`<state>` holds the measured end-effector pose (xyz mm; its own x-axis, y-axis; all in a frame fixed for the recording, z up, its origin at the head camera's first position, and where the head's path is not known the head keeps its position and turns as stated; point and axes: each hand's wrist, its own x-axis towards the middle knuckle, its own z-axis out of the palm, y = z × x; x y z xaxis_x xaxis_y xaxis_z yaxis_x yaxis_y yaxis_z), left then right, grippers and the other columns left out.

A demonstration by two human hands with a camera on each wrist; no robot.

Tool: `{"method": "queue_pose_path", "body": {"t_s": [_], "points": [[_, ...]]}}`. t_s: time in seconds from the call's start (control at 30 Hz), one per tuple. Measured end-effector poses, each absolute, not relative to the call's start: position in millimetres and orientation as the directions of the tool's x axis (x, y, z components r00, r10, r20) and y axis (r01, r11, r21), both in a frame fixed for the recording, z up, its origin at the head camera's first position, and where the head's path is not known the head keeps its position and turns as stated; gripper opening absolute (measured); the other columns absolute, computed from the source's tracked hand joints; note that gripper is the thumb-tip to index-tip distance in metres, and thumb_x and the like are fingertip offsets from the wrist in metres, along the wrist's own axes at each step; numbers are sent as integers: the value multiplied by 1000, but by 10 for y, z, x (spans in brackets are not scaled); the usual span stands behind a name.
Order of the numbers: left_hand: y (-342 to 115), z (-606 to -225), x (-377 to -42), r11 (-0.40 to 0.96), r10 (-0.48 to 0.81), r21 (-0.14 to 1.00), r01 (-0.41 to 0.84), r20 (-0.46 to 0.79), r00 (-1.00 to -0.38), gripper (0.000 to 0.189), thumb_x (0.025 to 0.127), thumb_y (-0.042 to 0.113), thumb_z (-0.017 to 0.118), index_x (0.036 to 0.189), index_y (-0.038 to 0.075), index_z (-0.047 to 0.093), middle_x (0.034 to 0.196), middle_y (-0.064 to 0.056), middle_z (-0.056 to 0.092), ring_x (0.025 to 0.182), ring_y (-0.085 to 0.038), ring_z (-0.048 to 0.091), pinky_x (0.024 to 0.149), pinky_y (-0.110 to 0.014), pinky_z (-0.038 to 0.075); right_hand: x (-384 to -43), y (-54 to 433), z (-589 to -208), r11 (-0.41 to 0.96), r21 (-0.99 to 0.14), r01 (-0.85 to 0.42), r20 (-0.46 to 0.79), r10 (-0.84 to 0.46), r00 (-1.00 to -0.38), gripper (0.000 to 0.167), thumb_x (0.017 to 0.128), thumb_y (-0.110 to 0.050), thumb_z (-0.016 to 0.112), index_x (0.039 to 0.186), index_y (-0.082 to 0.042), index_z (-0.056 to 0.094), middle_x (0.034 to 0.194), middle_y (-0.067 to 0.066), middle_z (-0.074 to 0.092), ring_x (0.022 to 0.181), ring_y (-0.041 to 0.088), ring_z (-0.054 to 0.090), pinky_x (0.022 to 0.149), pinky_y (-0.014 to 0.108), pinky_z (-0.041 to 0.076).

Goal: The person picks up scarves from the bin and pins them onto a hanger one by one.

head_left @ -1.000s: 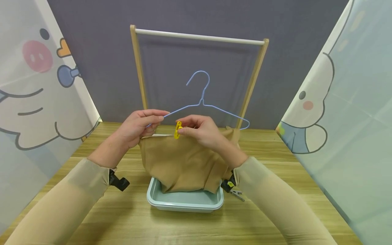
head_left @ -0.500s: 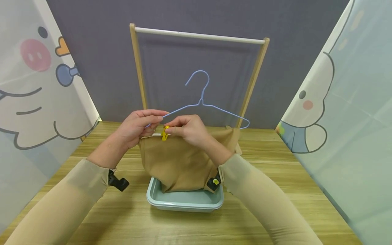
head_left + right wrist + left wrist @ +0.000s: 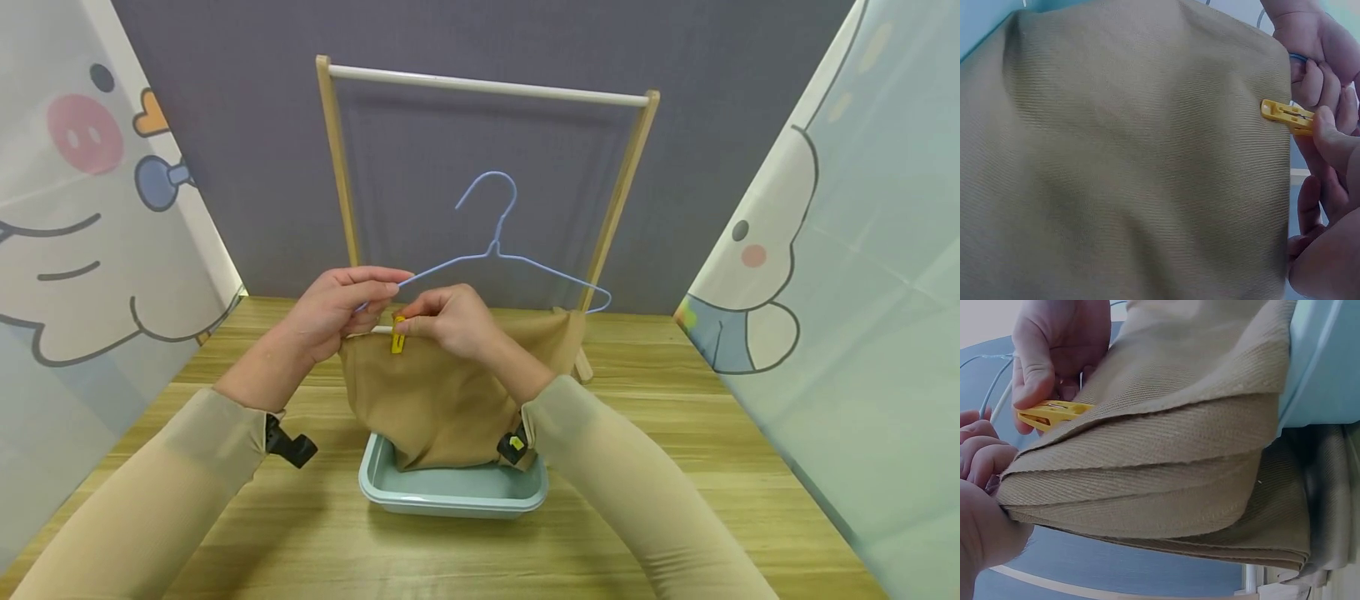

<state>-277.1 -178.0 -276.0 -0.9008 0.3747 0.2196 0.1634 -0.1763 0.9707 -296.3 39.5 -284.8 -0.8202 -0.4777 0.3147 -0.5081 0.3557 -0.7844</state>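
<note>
A light-blue wire clothes hanger [image 3: 495,247] stands upright in the head view, its hook raised. My left hand [image 3: 337,307] grips its left arm together with the upper left corner of a folded tan cloth [image 3: 450,408], which hangs below. My right hand [image 3: 459,321] pinches a yellow clothespin [image 3: 398,337] between thumb and fingers. The pin straddles the top edge of the cloth close beside my left fingers; in the right wrist view the clothespin [image 3: 1286,115] has its tip over the fabric. Layered folds of the cloth [image 3: 1141,475] fill the left wrist view.
A pale blue-green plastic basin [image 3: 453,504] sits under the cloth on the wood-grain table [image 3: 300,542]. Behind the hanger rises a drying rack [image 3: 487,86] with wooden legs and a white rail. Printed curtains [image 3: 862,292] flank both sides.
My right hand has moved left along the top of the cloth and brought the clothespin down over its edge near my left hand. The left hand has stayed in place.
</note>
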Motion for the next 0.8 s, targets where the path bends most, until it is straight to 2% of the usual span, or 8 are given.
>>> {"method": "queue_pose_path", "body": {"t_s": [0.37, 0.63, 0.8], "points": [[-1778, -2808, -2788, -171, 378, 972, 160, 214, -901, 29, 110, 6, 60, 120, 18, 84, 56, 10, 39, 55, -18, 15, 56, -34, 9, -2955, 410, -2877, 399, -759, -514, 276, -518, -810, 26, 95, -20, 89, 118, -9, 86, 112, 5, 85, 98, 5, 75, 82, 17, 58], [-1798, -2814, -2786, -166, 370, 974, 158, 209, -905, 30, 110, 7, 60, 117, 22, 85, 56, 10, 39, 55, -18, 16, 55, -35, 8, -2884, 520, -2846, 372, -793, -483, 271, -495, -826, 40, 93, -21, 90, 131, -10, 81, 120, 8, 84, 87, 9, 65, 74, 20, 50], [-1808, -2812, -2786, -162, 370, 974, 161, 211, -905, 28, 110, 7, 60, 119, 19, 84, 59, 9, 42, 54, -17, 16, 54, -34, 8, -2796, 770, -2819, 337, -812, -477, 291, -474, -831, 35, 94, -19, 88, 127, -10, 82, 121, 15, 82, 88, 13, 65, 73, 22, 50]]}}
